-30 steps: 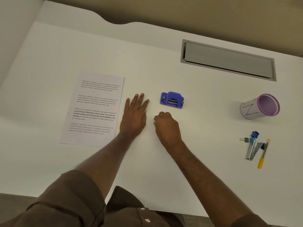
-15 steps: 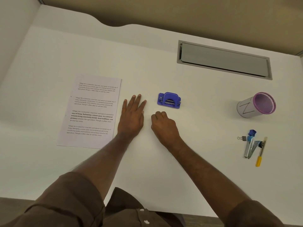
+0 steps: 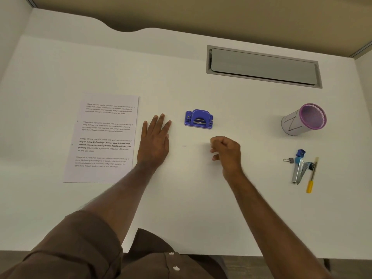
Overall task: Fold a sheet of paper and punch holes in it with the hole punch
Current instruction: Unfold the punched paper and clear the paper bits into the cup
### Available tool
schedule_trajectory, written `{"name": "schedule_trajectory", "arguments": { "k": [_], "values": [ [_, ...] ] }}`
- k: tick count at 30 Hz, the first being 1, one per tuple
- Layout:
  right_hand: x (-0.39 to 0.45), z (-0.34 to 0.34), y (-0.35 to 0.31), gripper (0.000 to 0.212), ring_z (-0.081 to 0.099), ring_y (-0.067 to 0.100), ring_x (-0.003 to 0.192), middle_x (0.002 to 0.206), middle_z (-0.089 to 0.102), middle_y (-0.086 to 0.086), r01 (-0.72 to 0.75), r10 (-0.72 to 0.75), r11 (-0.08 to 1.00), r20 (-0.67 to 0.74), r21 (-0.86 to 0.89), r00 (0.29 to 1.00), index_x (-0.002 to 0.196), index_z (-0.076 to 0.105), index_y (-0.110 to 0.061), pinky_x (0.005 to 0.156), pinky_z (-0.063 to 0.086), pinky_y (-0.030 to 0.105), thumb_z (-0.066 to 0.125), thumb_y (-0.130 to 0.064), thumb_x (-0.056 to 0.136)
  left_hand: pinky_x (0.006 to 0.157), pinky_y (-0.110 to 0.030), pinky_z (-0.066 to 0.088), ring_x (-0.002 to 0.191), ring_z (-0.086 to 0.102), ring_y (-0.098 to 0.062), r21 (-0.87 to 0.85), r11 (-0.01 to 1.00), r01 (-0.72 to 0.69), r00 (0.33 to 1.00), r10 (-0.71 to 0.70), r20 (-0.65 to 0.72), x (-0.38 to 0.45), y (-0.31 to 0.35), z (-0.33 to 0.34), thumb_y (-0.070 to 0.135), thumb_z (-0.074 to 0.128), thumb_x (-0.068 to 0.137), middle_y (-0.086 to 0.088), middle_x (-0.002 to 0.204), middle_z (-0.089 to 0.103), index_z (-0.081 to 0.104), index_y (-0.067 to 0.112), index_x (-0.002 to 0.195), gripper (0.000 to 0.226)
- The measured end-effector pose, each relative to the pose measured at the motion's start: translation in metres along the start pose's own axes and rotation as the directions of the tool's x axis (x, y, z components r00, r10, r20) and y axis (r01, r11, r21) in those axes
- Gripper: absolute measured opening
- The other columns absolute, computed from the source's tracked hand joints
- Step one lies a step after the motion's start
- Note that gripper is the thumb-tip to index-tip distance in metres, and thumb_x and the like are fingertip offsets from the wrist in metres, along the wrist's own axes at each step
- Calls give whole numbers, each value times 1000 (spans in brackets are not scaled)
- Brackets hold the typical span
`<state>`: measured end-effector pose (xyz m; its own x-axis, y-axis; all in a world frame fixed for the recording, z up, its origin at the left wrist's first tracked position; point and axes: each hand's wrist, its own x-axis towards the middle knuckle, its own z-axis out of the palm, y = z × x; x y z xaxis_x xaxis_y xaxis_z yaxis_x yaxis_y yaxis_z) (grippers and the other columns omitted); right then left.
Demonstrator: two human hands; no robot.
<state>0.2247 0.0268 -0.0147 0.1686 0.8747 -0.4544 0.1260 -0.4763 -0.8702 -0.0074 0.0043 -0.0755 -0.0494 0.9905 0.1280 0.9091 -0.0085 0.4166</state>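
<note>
A printed sheet of paper (image 3: 104, 137) lies flat and unfolded on the white desk, left of centre. A small blue hole punch (image 3: 198, 119) stands on the desk in the middle. My left hand (image 3: 155, 140) rests palm down between the paper and the punch, fingers stretched out, touching neither. My right hand (image 3: 226, 151) hovers below and to the right of the punch, fingers curled loosely with nothing in them.
A grey cable hatch (image 3: 263, 66) is set into the desk at the back right. A purple-rimmed pen cup (image 3: 304, 119) lies tipped on the right. Below it sit a binder clip (image 3: 288, 160), a stapler (image 3: 299, 172), a blue sharpener (image 3: 300, 153) and a yellow-handled tool (image 3: 311, 178).
My right hand has lifted off the desk and shifted right, away from my left hand. My left hand stays flat in place.
</note>
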Motion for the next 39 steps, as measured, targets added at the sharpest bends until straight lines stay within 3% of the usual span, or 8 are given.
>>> {"name": "schedule_trajectory", "arguments": {
  "k": [6, 9, 12, 14, 16, 19, 29, 39],
  "values": [
    [18, -82, -52, 13, 63, 12, 59, 73, 69, 4, 74, -62, 993, -128, 90, 990, 84, 75, -15, 43, 46, 20, 66, -7, 86, 126, -54, 16, 153, 28, -31, 13, 1000, -12, 1000, 12, -12, -2, -4, 1, 11, 45, 101, -11, 164, 35, 49, 11, 149, 49],
    [39, -135, -84, 11, 61, 9, 53, 68, 69, 0, 146, -148, 989, -319, -28, 936, 76, 75, -19, 41, 45, 19, 70, -12, 83, 126, -54, 16, 153, 29, -32, 24, 1000, -19, 1000, 19, -19, -2, -7, 3, 15, 39, 100, -11, 163, 35, 49, 11, 148, 50],
    [66, -183, -104, 3, 65, 13, 55, 77, 71, 10, 113, -182, 980, -507, -164, 843, 78, 76, -14, 46, 50, 24, 74, -16, 77, 126, -54, 15, 152, 29, -33, 14, 1000, -14, 1000, 14, 0, -1, -7, 5, 19, 35, 99, -12, 164, 34, 49, 11, 148, 52],
    [81, -208, -109, 22, 68, 24, 66, 86, 74, 17, 59, -223, 954, -566, -294, 794, 89, 78, -6, 58, 58, 35, 73, -20, 73, 127, -53, 13, 153, 29, -33, 8, 1000, -5, 1000, 5, 16, 1, -4, 5, 20, 35, 98, -11, 164, 34, 49, 11, 149, 53],
    [91, -223, -110, 24, 71, 33, 71, 83, 75, 17, 12, -276, 903, -559, -429, 782, 88, 78, -5, 70, 62, 46, 69, -19, 71, 127, -53, 13, 153, 28, -33, 12, 1000, -2, 1000, 1, 21, 1, -2, 4, 20, 35, 98, -12, 164, 34, 49, 11, 148, 53],
    [101, -231, -108, 22, 73, 34, 76, 83, 75, 14, -38, -310, 836, -529, -547, 790, 87, 78, -5, 77, 62, 46, 72, -19, 71, 127, -54, 13, 152, 29, -34, 13, 1000, -11, 1000, 10, 20, 1, -1, 3, 20, 35, 98, -13, 164, 34, 49, 10, 148, 53],
    [107, -238, -109, 22, 72, 31, 88, 93, 76, 18, -100, -331, 746, -497, -658, 802, 96, 78, -2, 78, 55, 33, 75, -17, 80, 126, -53, 14, 152, 30, -34, 23, 1000, -18, 1000, 18, -6, 2, -3, 6, 21, 35, 99, -13, 163, 35, 49, 11, 148, 52],
    [105, -237, -113, 24, 70, 40, 93, 99, 74, 23, -146, -464, 476, -388, -867, 796, 103, 75, 1, 82, 57, 42, 61, -15, 92, 127, -53, 15, 153, 29, -31, 30, 999, -14, 1000, 15, -13, 1, -3, 11, 21, 34, 100, -11, 164, 35, 48, 12, 149, 51]
  ]
}}
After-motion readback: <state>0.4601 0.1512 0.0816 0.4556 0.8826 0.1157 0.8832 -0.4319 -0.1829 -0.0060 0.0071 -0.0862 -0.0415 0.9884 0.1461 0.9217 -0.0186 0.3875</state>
